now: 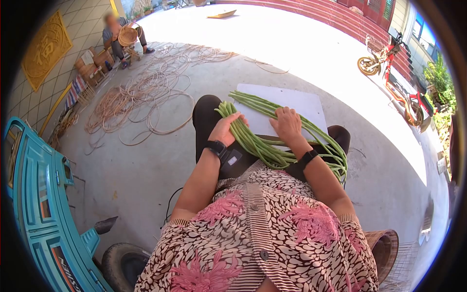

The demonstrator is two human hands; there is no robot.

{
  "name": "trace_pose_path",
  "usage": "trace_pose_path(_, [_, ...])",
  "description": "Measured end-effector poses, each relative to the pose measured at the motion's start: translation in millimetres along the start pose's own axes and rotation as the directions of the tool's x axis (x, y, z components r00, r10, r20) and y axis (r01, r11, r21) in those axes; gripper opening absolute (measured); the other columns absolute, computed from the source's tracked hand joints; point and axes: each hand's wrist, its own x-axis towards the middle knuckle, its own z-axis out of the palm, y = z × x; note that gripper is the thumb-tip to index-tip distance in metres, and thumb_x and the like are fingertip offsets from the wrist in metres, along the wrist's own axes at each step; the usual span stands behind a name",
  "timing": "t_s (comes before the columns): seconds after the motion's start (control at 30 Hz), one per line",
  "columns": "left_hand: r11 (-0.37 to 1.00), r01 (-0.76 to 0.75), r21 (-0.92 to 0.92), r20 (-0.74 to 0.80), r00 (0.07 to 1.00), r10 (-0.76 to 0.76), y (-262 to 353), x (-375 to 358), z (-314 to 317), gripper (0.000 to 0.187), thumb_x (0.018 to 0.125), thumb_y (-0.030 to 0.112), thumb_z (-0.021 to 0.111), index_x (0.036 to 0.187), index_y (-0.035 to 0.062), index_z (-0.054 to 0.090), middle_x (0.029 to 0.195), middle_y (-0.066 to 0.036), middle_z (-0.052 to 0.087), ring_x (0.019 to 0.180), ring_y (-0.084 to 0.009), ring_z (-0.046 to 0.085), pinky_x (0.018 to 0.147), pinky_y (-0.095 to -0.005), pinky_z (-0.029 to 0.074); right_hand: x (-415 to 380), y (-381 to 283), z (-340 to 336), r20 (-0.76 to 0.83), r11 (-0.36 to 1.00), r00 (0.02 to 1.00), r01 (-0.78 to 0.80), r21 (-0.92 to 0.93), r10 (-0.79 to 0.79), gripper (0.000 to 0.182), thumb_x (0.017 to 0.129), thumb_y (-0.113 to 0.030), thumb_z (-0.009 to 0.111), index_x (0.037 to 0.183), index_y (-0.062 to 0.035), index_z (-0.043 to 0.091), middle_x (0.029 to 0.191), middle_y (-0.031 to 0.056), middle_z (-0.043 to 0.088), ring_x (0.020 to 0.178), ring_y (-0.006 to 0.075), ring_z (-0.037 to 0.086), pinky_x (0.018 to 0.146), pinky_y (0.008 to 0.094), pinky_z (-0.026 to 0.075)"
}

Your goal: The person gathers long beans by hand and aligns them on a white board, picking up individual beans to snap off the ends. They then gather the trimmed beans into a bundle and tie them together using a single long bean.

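My left hand (225, 129) is closed around a thick bundle of long green beans (253, 143), near its upper ends. This bundle bends across my lap towards the right. A second group of long beans (258, 103) lies over a pale flat board (305, 101) resting in front of my knees. On these beans my right hand (288, 125) presses with curled fingers, gripping some of them. Their far ends hang down over my right thigh (339, 136). Both wrists wear black bands.
Coiled cane strips (141, 100) spread over the concrete at the left. Beyond them, a seated person (116, 36) handles a basket (128, 36). A turquoise vehicle (44, 194) stands at the near left, a red scooter (389, 73) at the right, and a wicker basket (386, 250) behind my right side.
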Motion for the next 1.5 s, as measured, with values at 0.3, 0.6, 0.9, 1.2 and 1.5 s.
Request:
trace_pose_path(0.3, [1.000,-0.003,0.019,-0.021,1.000,0.003,0,-1,1,0.016,0.091,0.015,0.063,0.094,0.0006,0.059,0.085,-0.010,0.061,0.082,-0.0232,0.061,0.085,-0.0414,0.052,4,-3,-6,0.230,0.983,0.970,-0.113,0.141,0.079,0.034,0.075,-0.029,0.069,0.099,-0.0056,0.060,0.098,0.0140,0.064,0.096,0.0318,0.059,0.083,0.0424,0.043])
trace_pose_path(0.6, [0.999,0.011,0.034,-0.018,1.000,-0.011,1,-1,-1,0.021,0.094,0.014,0.055,0.106,-0.0038,0.056,0.108,-0.015,0.063,0.089,-0.0221,0.061,0.083,-0.0404,0.053,12,-13,-24,0.449,0.597,0.893,-0.376,0.708,0.031,0.024,0.082,-0.019,0.067,0.096,-0.0033,0.055,0.077,0.0027,0.062,0.062,0.0110,0.058,0.054,0.0237,0.044])
trace_pose_path(0.9, [0.995,-0.096,0.027,0.031,0.995,0.096,0,-6,5,0.029,0.096,0.012,0.050,0.123,0.0002,0.048,0.120,-0.013,0.061,0.090,-0.0163,0.060,0.082,-0.0357,0.053,-20,-16,-55,0.540,0.470,0.825,-0.416,0.779,-0.164,0.016,0.090,-0.018,0.064,0.092,-0.0054,0.054,0.077,-0.0005,0.062,0.058,0.0050,0.055,0.051,0.0190,0.043])
trace_pose_path(1.2, [0.992,-0.126,-0.004,0.072,0.989,0.126,4,-10,12,0.031,0.095,0.012,0.054,0.124,0.0012,0.049,0.123,-0.009,0.060,0.087,-0.0137,0.059,0.080,-0.0333,0.053,-28,-14,-64,0.573,0.447,0.808,-0.465,0.764,-0.139,0.016,0.090,-0.018,0.063,0.091,-0.0047,0.055,0.077,0.0011,0.064,0.056,0.0061,0.057,0.051,0.0205,0.045])
trace_pose_path(1.5, [0.992,-0.123,-0.002,0.034,0.992,0.123,4,-10,12,0.028,0.093,0.012,0.057,0.119,0.0032,0.052,0.119,-0.008,0.061,0.093,-0.0181,0.060,0.084,-0.0360,0.052,-33,-13,-45,0.432,0.578,0.890,-0.276,0.768,-0.149,0.019,0.088,-0.019,0.064,0.090,-0.0011,0.060,0.073,0.0035,0.061,0.065,0.0098,0.055,0.060,0.0273,0.046])
